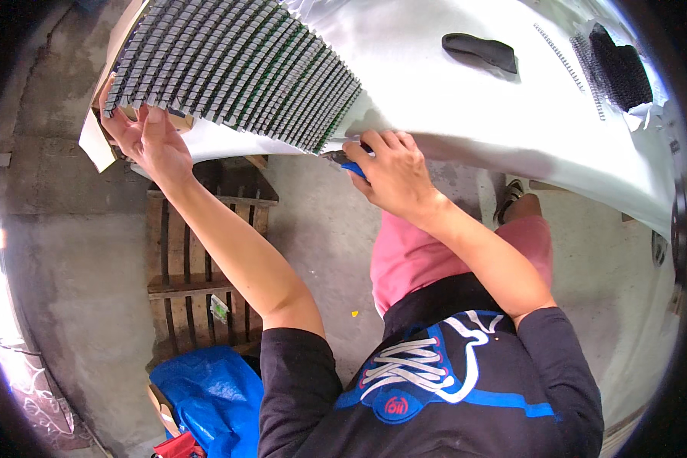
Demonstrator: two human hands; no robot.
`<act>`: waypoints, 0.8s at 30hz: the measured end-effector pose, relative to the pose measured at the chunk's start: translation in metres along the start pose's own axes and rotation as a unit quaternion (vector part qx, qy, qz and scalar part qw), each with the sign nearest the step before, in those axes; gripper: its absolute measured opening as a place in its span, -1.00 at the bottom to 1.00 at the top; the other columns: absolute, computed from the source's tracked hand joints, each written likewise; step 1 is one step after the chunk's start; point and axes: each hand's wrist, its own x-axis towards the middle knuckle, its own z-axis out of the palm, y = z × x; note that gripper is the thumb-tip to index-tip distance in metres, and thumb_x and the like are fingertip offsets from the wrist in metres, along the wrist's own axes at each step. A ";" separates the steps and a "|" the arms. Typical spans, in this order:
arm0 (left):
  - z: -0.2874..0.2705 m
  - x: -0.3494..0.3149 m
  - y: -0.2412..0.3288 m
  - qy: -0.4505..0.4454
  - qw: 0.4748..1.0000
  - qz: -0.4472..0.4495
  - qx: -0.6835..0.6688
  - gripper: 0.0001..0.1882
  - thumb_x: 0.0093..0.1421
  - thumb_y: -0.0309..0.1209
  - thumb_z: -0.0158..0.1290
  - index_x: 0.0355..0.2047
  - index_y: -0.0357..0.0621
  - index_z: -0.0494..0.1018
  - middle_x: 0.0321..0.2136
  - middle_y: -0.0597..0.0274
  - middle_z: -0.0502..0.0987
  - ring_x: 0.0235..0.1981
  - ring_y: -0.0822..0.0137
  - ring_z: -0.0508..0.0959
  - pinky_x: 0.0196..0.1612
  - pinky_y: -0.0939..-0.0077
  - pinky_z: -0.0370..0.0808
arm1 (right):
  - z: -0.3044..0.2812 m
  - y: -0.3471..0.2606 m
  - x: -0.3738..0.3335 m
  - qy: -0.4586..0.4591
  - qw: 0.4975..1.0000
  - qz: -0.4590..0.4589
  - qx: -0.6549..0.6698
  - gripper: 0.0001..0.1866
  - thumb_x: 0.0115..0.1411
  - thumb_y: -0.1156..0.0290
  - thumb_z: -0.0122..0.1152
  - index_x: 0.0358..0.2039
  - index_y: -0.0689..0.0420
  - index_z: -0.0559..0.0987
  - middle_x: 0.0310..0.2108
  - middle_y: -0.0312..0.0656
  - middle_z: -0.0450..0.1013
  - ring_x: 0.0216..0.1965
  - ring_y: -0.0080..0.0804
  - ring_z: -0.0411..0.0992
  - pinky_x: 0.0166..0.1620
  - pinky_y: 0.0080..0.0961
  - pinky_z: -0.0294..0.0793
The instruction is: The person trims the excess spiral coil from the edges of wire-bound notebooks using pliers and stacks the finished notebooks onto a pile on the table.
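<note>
A sheet of small grey pieces in close rows [237, 69] lies at the far left of the white-covered table [404, 99], partly over its edge. At its near left corner my left hand [156, 145] pinches the rim, thumb on top and some fingers hidden beneath. My right hand [397, 172] is closed around blue-handled pliers [353, 167]. Their metal jaws meet the sheet's near right corner; whether they bite on a piece I cannot tell.
On the table lie a black elongated piece [479, 53], a thin strip of small pieces [561, 57] and a black textured bundle [622, 69]. Below stand a slatted wooden pallet [206, 290] and a blue plastic bag [210, 393]. A cardboard piece [98, 145] juts out at the left.
</note>
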 end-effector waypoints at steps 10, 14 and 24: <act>-0.002 0.000 -0.003 -0.003 1.000 -0.004 -0.013 -0.38 -0.08 -0.59 0.16 0.02 -0.08 0.24 -0.08 0.27 0.38 -0.13 0.38 0.49 -0.12 0.65 0.52 | 0.010 0.004 0.003 0.015 0.999 -0.032 -0.036 -0.63 -0.07 0.28 0.27 -0.19 0.00 0.52 -0.28 -0.28 0.36 -0.20 -0.35 0.35 -0.12 -0.36 0.28; -0.008 -0.002 -0.001 0.017 1.000 -0.017 -0.016 -0.42 -0.07 -0.62 0.15 -0.01 -0.05 0.26 -0.08 0.28 0.38 -0.14 0.39 0.49 -0.14 0.64 0.54 | 0.010 0.003 0.003 -0.022 0.998 -0.030 -0.041 -0.63 -0.08 0.28 0.28 -0.20 -0.01 0.51 -0.28 -0.29 0.36 -0.21 -0.37 0.35 -0.16 -0.37 0.28; -0.015 0.000 -0.005 -0.011 1.000 -0.007 -0.015 -0.44 -0.05 -0.59 0.17 -0.01 -0.06 0.27 -0.09 0.29 0.37 -0.15 0.40 0.49 -0.21 0.58 0.56 | 0.021 0.010 0.000 0.062 0.996 -0.053 -0.018 -0.71 -0.11 0.30 0.27 -0.30 -0.06 0.48 -0.35 -0.33 0.34 -0.26 -0.40 0.35 -0.24 -0.39 0.28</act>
